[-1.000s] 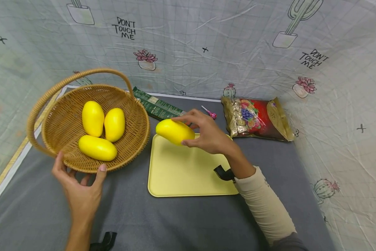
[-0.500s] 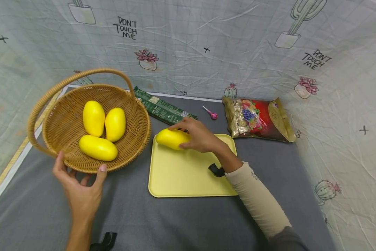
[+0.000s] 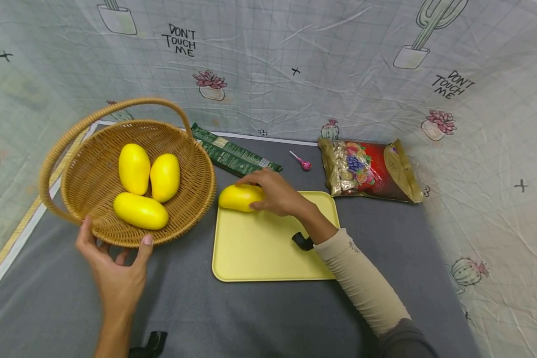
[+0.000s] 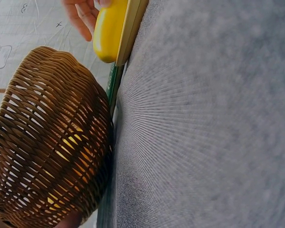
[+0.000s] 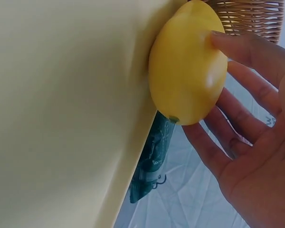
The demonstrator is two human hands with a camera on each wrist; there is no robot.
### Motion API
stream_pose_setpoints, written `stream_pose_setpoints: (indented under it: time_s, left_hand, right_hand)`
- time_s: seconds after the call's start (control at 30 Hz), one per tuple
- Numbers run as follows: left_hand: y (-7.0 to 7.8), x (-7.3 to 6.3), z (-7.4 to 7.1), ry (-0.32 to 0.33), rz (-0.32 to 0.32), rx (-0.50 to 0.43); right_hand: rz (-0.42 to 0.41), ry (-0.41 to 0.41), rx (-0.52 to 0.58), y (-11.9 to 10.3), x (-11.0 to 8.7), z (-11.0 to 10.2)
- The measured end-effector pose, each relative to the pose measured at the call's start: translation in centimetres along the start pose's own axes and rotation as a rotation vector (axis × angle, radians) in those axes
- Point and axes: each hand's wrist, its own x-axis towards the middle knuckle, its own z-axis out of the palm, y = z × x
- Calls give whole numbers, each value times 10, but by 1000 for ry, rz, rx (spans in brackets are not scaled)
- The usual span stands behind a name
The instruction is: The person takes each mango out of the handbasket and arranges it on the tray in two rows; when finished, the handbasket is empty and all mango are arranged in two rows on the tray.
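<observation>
A yellow mango (image 3: 238, 198) lies at the far left corner of the pale yellow tray (image 3: 272, 248). My right hand (image 3: 274, 193) grips it from the right; in the right wrist view the thumb presses one side of the mango (image 5: 187, 66) and the fingers reach round the other. At the left stands a wicker basket (image 3: 192, 199) with a tall handle. Three more mangoes (image 3: 140, 211) lie inside it. The near rim of the basket is held by my left hand (image 3: 116, 273), thumb at the rim and fingers partly hidden beneath.
Behind the tray lies a long green packet (image 3: 232, 154), close to the basket. A pink lollipop (image 3: 301, 161) sits to its right. Farther right is a red and gold candy bag (image 3: 369, 169). A printed cloth wall (image 3: 259, 59) closes off the back.
My right hand has lowered the mango onto the tray's far left corner and shifted it slightly left. The left hand and basket have stayed in place.
</observation>
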Motion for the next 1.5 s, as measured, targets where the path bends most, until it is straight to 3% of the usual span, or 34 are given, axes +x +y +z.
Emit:
stream_pose_setpoints:
  time_s: [0.3,0.67,1.0,1.23,1.5]
  left_hand:
    - [0,0,1,16,-5,-41]
    - [2,-1,2,13,-5,-4]
    - [1,-1,2,14,-5,9]
    - [0,0,1,11,-8,11]
    - [1,-2,0,12,-16,2]
  right_hand:
    - [52,128,103,-13,-7,-10]
    - [-107,298,174,-63,-2,-23]
    - [-216,297,194,-103,24,-7]
    - [-222,244,168,-124,48,13]
    - [-189,128,138,-142,74,34]
